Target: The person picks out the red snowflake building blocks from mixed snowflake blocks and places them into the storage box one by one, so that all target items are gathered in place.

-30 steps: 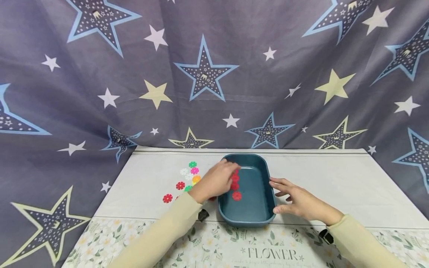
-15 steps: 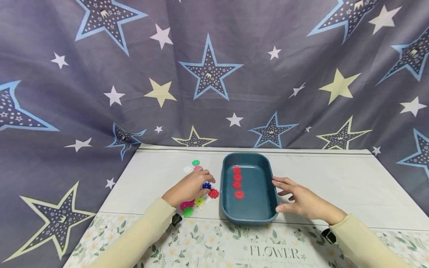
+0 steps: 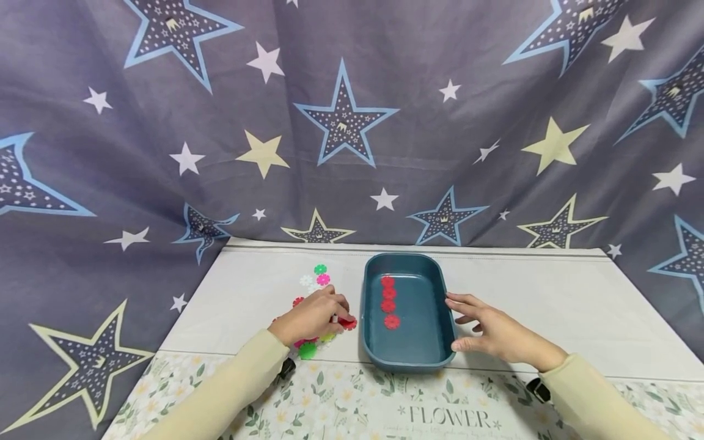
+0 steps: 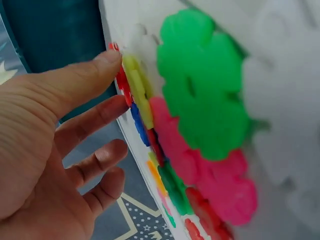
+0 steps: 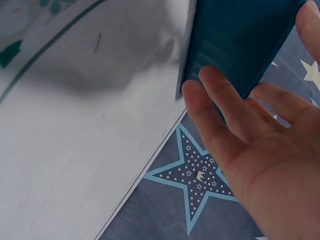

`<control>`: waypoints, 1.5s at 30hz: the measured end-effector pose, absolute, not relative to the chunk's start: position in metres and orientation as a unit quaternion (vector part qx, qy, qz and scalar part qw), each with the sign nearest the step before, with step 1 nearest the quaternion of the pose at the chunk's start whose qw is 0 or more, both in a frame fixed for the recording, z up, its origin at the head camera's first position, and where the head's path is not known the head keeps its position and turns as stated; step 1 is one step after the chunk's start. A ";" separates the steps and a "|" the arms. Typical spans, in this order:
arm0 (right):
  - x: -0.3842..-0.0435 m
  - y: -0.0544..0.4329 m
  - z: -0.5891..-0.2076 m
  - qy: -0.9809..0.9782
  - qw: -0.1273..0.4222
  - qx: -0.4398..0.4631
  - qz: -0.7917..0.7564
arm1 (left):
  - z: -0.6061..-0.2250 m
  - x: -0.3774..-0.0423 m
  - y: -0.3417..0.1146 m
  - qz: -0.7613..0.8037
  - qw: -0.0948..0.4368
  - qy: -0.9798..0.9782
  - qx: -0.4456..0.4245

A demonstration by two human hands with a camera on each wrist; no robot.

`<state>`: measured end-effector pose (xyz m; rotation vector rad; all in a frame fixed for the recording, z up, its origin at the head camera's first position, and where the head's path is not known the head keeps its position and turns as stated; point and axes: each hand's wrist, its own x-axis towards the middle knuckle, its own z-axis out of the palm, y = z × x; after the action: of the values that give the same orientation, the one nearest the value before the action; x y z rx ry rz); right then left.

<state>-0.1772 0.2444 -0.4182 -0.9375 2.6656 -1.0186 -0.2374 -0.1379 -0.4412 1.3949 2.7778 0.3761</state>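
Beside the left wall of a dark teal rectangular box (image 3: 423, 342), my left hand (image 3: 310, 316) reaches down to the table. Its thumb and index finger pinch a red flower-shaped plastic disc (image 4: 123, 82) by its edges. Discs of the same shape in several colours lie around and under that hand, among them a green disc (image 4: 200, 85) and a pink disc (image 4: 215, 175); the hand hides some. Inside the box, red discs (image 3: 388, 293) form a column along its left side. My right hand (image 3: 497, 330) rests its spread fingertips against the box's right wall.
A white table cover (image 3: 550, 305) lies beneath, with a floral printed band (image 3: 341, 397) along the front. A grey star-patterned curtain (image 3: 418, 153) hangs behind the table. White discs (image 3: 306, 280) lie at the back of the loose group.
My left hand has moved from inside the box leftward to the loose discs, then down onto a red disc beside the box. The right hand stays at the box's right wall.
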 end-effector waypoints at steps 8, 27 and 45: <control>-0.176 0.244 -0.420 0.884 0.072 -0.309 -0.343 | -0.441 -0.239 -0.142 0.099 -0.016 0.884 0.457; -0.175 0.246 -0.420 0.881 0.058 -0.318 -0.346 | -0.444 -0.236 -0.142 0.160 0.009 0.904 0.396; -0.176 0.245 -0.421 0.885 0.061 -0.313 -0.340 | -0.423 -0.233 -0.155 0.193 -0.057 0.894 0.399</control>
<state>-0.1762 0.2445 -0.4207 -0.9460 2.6769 -1.0287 -0.2331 -0.1549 -0.4235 1.3022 2.9175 0.6290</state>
